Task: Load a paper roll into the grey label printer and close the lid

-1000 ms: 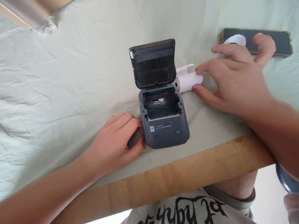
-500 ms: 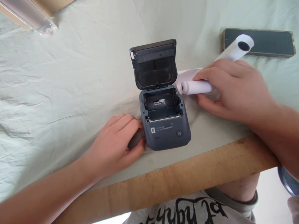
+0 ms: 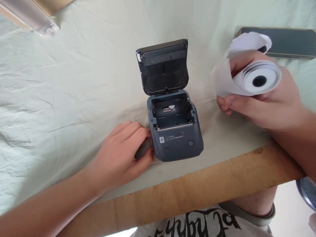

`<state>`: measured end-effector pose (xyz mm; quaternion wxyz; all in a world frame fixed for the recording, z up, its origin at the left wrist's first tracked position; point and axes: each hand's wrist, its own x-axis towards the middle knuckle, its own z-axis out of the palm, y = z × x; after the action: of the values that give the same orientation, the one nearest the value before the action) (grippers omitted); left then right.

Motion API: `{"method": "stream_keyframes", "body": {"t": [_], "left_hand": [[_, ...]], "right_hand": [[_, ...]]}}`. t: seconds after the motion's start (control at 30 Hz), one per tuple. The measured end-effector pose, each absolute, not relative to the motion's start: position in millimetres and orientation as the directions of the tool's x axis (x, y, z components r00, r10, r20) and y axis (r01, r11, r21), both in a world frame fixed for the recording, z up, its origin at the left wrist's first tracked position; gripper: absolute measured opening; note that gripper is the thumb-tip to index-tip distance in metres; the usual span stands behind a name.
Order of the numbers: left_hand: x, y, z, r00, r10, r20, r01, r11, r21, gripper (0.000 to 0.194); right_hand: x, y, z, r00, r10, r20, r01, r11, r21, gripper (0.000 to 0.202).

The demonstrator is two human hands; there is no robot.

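Observation:
A dark blue-grey label printer [image 3: 176, 144] stands on the pale cloth with its black lid [image 3: 164, 69] raised and its inner bay exposed. My left hand [image 3: 125, 148] rests on the cloth at the printer's left side, fingertips and thumb against its casing. To the right of the printer, my right hand [image 3: 266, 95] is closed round a white paper roll [image 3: 269, 77], whose dark core faces me. A loose white sheet [image 3: 222, 77] curls from it to the left. Behind the fingers another curled white end with a dark opening shows.
A dark phone [image 3: 293, 42] in a case lies at the upper right, partly behind the paper. At the upper left is a clear plastic object [image 3: 37, 16] beside a brown cardboard piece [image 3: 53, 5]. A wooden edge [image 3: 187, 194] runs along the table's front.
My right hand has moved right, away from the printer, and turned, so a wide roll end and loose sheet now show. My left hand has stayed at the printer's side.

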<state>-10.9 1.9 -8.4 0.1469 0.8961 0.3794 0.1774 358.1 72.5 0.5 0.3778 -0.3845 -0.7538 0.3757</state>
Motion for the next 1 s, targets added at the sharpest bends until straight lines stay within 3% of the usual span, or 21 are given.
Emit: {"method": "stream_keyframes", "body": {"t": [0.27, 0.4, 0.53, 0.77, 1.0], "left_hand": [[-10, 0, -9, 0.622, 0.762, 0.181, 0.657, -0.634, 0.409, 0.013], [-10, -1, -6, 0.627, 0.764, 0.156, 0.662, -0.627, 0.410, 0.011], [-11, 0, -6, 0.617, 0.774, 0.143, 0.680, -0.615, 0.400, 0.011], [-10, 1, -5, 0.624, 0.766, 0.153, 0.670, -0.625, 0.400, 0.012], [-11, 0, -6, 0.615, 0.775, 0.146, 0.682, -0.616, 0.394, 0.013]], "right_hand": [[349, 65, 3, -0.392, 0.886, 0.246, 0.352, 0.392, -0.850, 0.043], [350, 66, 6, -0.443, 0.845, 0.300, 0.477, 0.505, -0.719, 0.047], [356, 72, 4, -0.529, 0.773, 0.351, 0.494, 0.617, -0.613, 0.029], [358, 75, 1, -0.597, 0.750, 0.285, 0.380, 0.577, -0.723, 0.006], [355, 70, 0, -0.534, 0.786, 0.312, 0.471, 0.583, -0.662, 0.027]]}}
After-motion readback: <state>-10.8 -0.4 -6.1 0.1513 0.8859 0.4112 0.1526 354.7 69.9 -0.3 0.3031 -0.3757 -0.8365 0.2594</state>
